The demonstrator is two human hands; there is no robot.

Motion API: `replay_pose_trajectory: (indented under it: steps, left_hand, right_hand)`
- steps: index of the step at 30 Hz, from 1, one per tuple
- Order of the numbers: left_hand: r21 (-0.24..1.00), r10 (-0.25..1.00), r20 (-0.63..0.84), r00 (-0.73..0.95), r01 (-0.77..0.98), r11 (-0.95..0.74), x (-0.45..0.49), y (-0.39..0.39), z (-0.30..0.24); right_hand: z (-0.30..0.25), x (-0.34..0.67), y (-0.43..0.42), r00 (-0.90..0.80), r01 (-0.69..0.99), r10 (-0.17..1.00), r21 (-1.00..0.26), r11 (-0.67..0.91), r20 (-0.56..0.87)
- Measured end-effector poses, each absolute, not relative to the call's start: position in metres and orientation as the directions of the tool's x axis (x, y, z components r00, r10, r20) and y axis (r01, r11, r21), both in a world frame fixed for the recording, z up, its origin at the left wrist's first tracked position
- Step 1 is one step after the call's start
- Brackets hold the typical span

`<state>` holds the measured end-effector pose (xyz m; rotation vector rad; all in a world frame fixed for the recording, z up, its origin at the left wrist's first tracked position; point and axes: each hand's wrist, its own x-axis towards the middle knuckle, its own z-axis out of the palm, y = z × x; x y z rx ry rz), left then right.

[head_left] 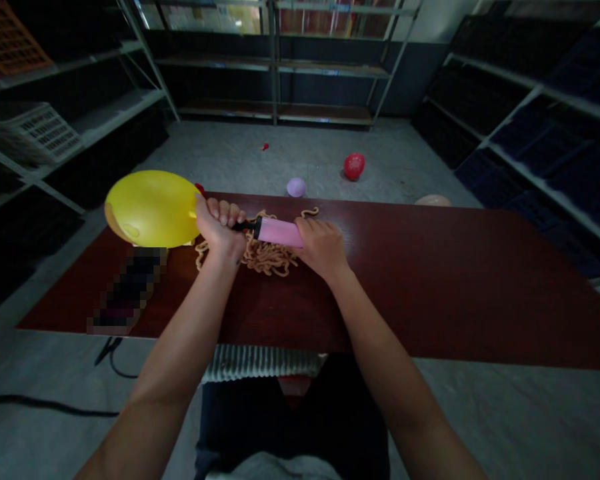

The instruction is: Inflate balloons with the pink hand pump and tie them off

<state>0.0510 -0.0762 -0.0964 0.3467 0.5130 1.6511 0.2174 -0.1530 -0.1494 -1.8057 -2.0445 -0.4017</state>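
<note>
A yellow balloon (150, 208), partly blown up, sticks out to the left above the dark red table (430, 280). My left hand (221, 230) is closed round the balloon's neck where it meets the black nozzle of a pink hand pump (277, 232). My right hand (319, 245) is wrapped round the pump's other end. Under both hands lies a heap of limp tan balloons (267, 257).
A blurred dark object (127, 288) lies on the table's left part. On the floor behind are a lilac balloon (296, 187), a red balloon (354, 166) and a pale one (433, 200). Metal shelving lines both sides and the back wall. Cables run across the floor at left.
</note>
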Motion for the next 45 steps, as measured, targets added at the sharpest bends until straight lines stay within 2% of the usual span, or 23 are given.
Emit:
replay_pose_trajectory:
  steps: [9, 16, 21, 28, 35, 39, 45]
  left_hand:
    - [0.479, 0.983, -0.052, -0.177, -0.868, -0.131, 0.036, -0.061, -0.103]
    - [0.431, 0.981, 0.006, -0.193, -0.885, -0.177, 0.02, -0.057, -0.097]
    - [0.456, 0.975, 0.081, -0.207, -0.862, -0.221, 0.007, -0.062, -0.085]
    - [0.466, 0.973, 0.113, -0.204, -0.853, -0.233, 0.01, -0.068, -0.076]
    - [0.504, 0.984, 0.102, -0.143, -0.846, -0.175, 0.035, -0.078, -0.084]
    - [0.533, 0.993, 0.072, -0.089, -0.839, -0.114, 0.055, -0.085, -0.09]
    - [0.524, 0.995, 0.045, -0.085, -0.846, -0.096, 0.061, -0.084, -0.093]
  right_hand:
    - [-0.15, 0.247, -0.153, -0.105, 0.993, 0.854, 0.099, 0.063, 0.509]
    - [-0.148, 0.278, -0.161, -0.022, 0.993, 0.845, 0.109, -0.043, 0.534]
    - [-0.142, 0.282, -0.164, 0.0, 0.991, 0.807, 0.107, -0.078, 0.59]
    - [-0.135, 0.269, -0.163, 0.002, 0.996, 0.819, 0.075, -0.055, 0.574]
    - [-0.135, 0.239, -0.162, -0.114, 0.993, 0.836, 0.054, 0.101, 0.537]
    - [-0.144, 0.227, -0.159, -0.147, 0.986, 0.849, 0.001, 0.169, 0.507]
    - [-0.152, 0.226, -0.155, -0.121, 0.987, 0.845, -0.029, 0.16, 0.521]
